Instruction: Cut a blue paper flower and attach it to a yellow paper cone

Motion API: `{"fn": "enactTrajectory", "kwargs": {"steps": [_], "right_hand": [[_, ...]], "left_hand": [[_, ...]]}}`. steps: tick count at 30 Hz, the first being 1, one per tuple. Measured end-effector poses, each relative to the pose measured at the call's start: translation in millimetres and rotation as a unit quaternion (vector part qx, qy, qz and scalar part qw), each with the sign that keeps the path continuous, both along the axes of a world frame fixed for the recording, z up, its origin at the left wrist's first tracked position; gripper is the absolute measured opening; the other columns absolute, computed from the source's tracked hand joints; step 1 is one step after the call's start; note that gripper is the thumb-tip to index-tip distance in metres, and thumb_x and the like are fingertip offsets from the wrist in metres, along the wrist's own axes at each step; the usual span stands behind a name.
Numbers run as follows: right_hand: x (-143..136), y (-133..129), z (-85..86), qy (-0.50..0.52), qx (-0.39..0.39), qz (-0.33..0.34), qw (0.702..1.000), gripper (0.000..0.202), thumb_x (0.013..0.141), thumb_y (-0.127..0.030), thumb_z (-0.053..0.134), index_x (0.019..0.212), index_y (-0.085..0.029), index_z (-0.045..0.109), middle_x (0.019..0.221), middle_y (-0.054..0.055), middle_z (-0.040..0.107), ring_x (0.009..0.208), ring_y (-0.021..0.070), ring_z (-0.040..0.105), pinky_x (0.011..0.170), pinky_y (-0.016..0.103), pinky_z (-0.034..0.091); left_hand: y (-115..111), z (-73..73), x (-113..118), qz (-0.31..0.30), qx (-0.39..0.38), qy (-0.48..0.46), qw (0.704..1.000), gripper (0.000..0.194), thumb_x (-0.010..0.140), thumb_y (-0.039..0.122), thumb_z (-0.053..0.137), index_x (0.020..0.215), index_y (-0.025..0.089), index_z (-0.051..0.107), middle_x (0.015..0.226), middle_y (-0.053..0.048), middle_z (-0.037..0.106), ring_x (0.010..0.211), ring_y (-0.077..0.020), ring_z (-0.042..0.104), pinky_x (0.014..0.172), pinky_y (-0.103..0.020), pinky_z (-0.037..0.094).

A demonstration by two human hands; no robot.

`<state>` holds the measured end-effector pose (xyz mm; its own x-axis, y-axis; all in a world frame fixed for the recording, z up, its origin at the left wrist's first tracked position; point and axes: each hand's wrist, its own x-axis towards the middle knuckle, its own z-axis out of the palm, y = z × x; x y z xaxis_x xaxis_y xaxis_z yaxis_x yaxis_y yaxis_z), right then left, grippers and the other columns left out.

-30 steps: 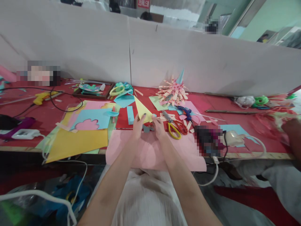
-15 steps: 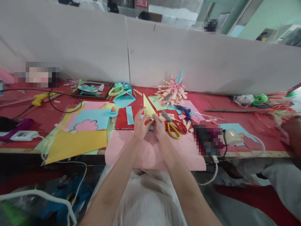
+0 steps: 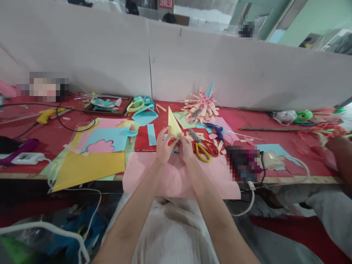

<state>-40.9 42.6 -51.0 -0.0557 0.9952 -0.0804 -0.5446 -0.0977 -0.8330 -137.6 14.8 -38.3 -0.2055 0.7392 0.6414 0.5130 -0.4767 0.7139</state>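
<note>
A pale yellow paper cone [image 3: 173, 123] points up and away from me, its tip at the far end. My left hand [image 3: 165, 146] has its fingers curled round the cone's left side and lower edge. On the right of the cone's base, my right hand [image 3: 186, 148] pinches the paper. Fingers cover most of the base. Just right of my right hand lie scissors [image 3: 202, 150] with yellow and red handles. Under my wrists is a pink sheet [image 3: 176, 176], and a light blue paper strip [image 3: 151, 134] lies left of my left hand.
A blue glue gun [image 3: 217, 130] lies beyond the scissors. A fringed pink paper figure [image 3: 202, 106] with a blue cone stands behind. Coloured sheets [image 3: 93, 165], a yellow glue gun [image 3: 46, 116] and a tray [image 3: 89, 109] are leftward. A co-worker's arm [image 3: 341, 154] reaches in at right.
The yellow cone's tip has risen slightly and shifted a little to the right. Both hands keep their grip. At the far right, the co-worker's arm has moved slightly left.
</note>
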Motion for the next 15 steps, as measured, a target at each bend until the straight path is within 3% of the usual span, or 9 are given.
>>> {"fn": "enactTrajectory", "kwargs": {"steps": [15], "right_hand": [[-2.2, -4.4, 6.1, 0.003, 0.003, 0.027, 1.0, 0.033, 0.063, -0.047, 0.071, 0.059, -0.02, 0.052, 0.057, -0.003, 0.058, 0.061, 0.0132, 0.061, 0.062, 0.026, 0.05]], "left_hand": [[-0.1, 0.1, -1.3, 0.031, -0.006, -0.008, 0.999, 0.011, 0.082, 0.029, 0.056, 0.076, 0.022, 0.062, 0.124, -0.006, 0.054, 0.124, -0.0235, 0.043, 0.105, -0.044, 0.036]]}}
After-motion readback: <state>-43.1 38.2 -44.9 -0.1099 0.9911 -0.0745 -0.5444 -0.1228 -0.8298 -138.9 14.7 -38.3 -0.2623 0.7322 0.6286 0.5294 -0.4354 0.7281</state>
